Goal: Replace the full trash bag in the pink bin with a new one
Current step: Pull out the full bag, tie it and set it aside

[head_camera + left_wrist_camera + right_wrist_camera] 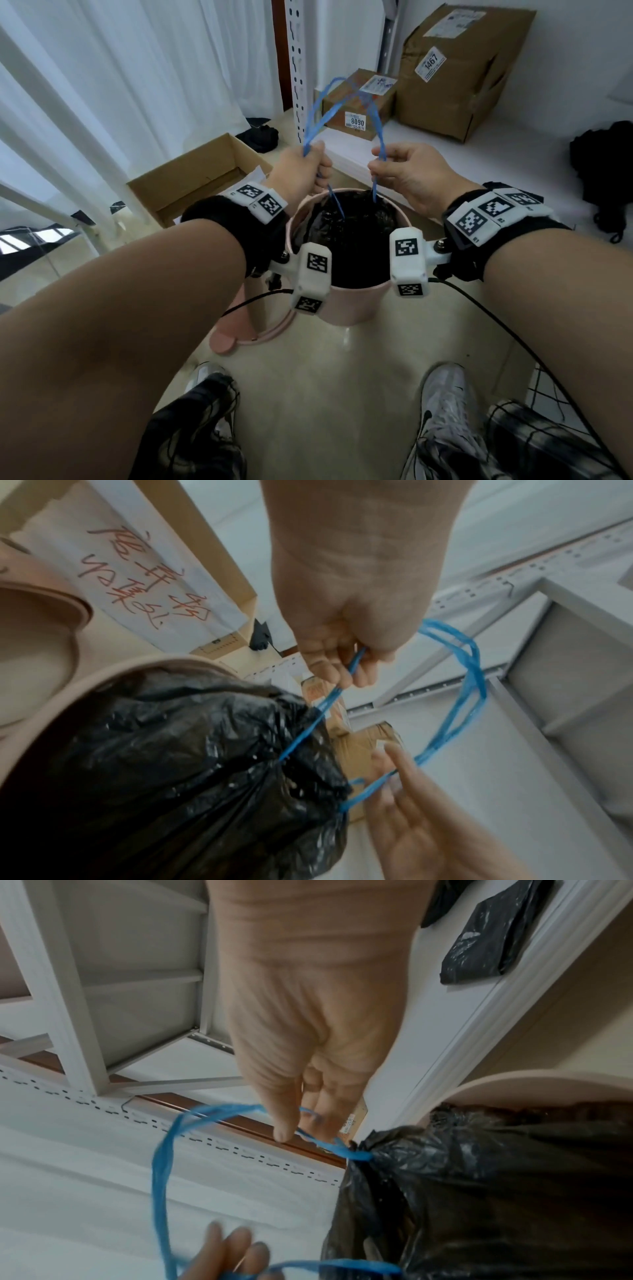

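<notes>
Above the pink bin point(346, 305), both hands pinch the blue drawstring point(329, 99) — its loop arches between them. The left hand point(301, 171) and right hand point(411, 178) each hold a strand rising from the black trash bag point(349, 240) — gathered shut.

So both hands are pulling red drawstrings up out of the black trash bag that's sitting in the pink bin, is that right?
Not quite: the drawstrings are blue, not red, as the head view shows. The rest holds: the left hand and right hand each grip one, pulling up from the black trash bag in the pink bin.
</notes>
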The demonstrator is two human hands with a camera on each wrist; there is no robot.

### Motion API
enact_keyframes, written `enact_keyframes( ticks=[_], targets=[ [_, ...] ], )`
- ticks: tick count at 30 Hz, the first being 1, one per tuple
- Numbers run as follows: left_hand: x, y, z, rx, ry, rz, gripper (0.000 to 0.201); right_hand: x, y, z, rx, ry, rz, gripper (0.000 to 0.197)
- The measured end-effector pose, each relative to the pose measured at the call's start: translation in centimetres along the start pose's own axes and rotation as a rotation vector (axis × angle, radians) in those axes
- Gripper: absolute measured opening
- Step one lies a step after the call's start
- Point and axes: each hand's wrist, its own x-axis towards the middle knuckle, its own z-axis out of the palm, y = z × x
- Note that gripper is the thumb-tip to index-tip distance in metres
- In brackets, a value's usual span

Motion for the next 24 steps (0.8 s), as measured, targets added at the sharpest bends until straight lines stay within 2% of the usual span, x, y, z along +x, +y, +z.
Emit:
enact_keyframes(
  ticks=[1,3,5,7,9,10,13,16,18,20,22,24],
  targets=[
    [0.1,0.1,-0.5,-0.036,0.041,0.008,0.041,-0.4,-0.2,-0.2,-0.102,-0.02,0.02,0.005],
    [0.2,0.2,-1.3,-0.074,0.13,0.035,0.044,-0.8,-0.4,-0.3,-0.267,-0.047,0.04,0.021],
    [-0.1,0.5,-1.8,-0.131,0.155,0.04,0.044,-0.9,-0.4,-0.2,-0.233,-0.045,0.075,0.028],
    [-0.4,0.7,-2.1,-0.127,0.121,0.035,0.043,-0.6,-0.5,0.1,-0.17,-0.048,0.088,0.022],
    [-0.5,0.8,-2.4,-0.051,0.073,0.037,0.042,-0.4,-0.6,0.7,-0.175,-0.115,0.106,0.007],
    [-0.6,0.7,-2.4,-0.021,0.05,0.035,0.042,-0.4,-0.7,1.0,-0.174,-0.16,0.102,0.007],
    [-0.7,0.6,-2.5,0.104,0.009,0.042,0.045,-0.8,-0.6,2.1,-0.225,-0.277,0.066,0.02],
    [-0.6,0.5,-2.7,0.355,-0.015,0.051,0.05,-1.0,-0.6,2.6,-0.552,-0.303,0.053,0.037],
    [-0.9,0.3,-2.7,0.356,-0.095,-0.021,0.05,-1.0,-0.4,2.6,-0.798,-0.327,0.05,0.047],
    [-1.7,0.3,-2.3,0.258,-0.218,-0.108,0.034,-1.1,0.1,2.5,-1.002,-0.345,0.056,0.052],
    [-2.6,0.2,-1.9,0.248,-0.331,-0.17,0.013,-1.1,0.6,2.4,-1.017,-0.315,0.09,0.042],
    [-3.3,0.1,-1.3,0.365,-0.447,-0.221,0.011,-1.4,0.7,2.6,-0.922,-0.31,0.131,0.021]
  ],
)
